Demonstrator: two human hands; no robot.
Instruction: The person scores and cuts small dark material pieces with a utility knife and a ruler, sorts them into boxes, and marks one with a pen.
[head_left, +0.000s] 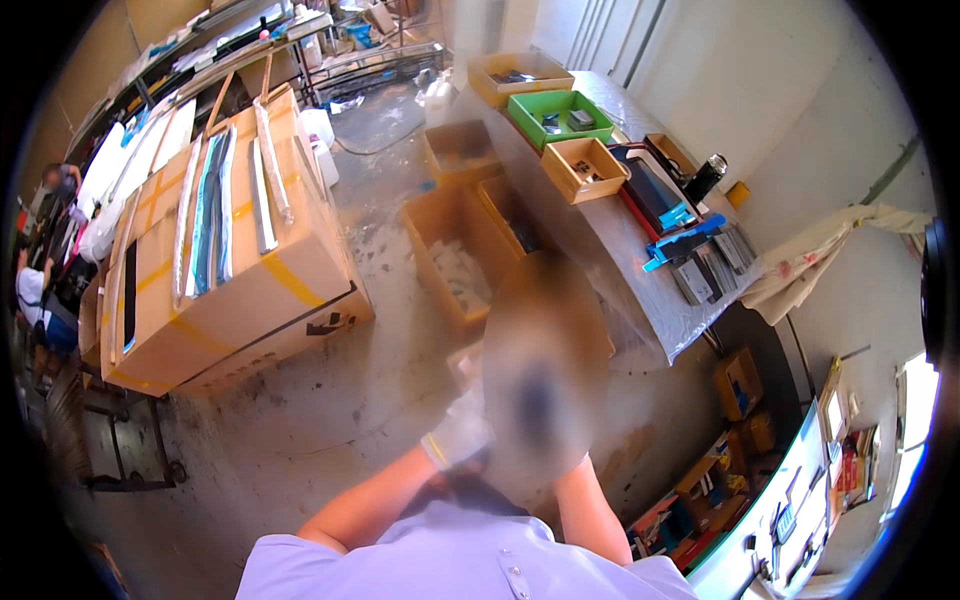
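My left hand (464, 428), in a white glove with a yellow cuff edge, is raised in front of my chest. Its fingers run into a large blurred patch, so their pose does not show. Of my right side, the forearm (594, 512) is visible, while the right hand is almost wholly lost in the same blur. Whether either hand holds something cannot be made out. Just beyond the hands, a tan open box (428, 262) on the floor contains whitish pieces. A darker-filled box (497, 205) stands against it.
At right, a plastic-covered table (655, 318) bears a green tray (540, 103), a small wooden box (560, 160), a black can (708, 175) and stacked grey pieces (715, 265). A large taped carton (250, 320) with strips on top stands left. Another person (35, 290) is far left.
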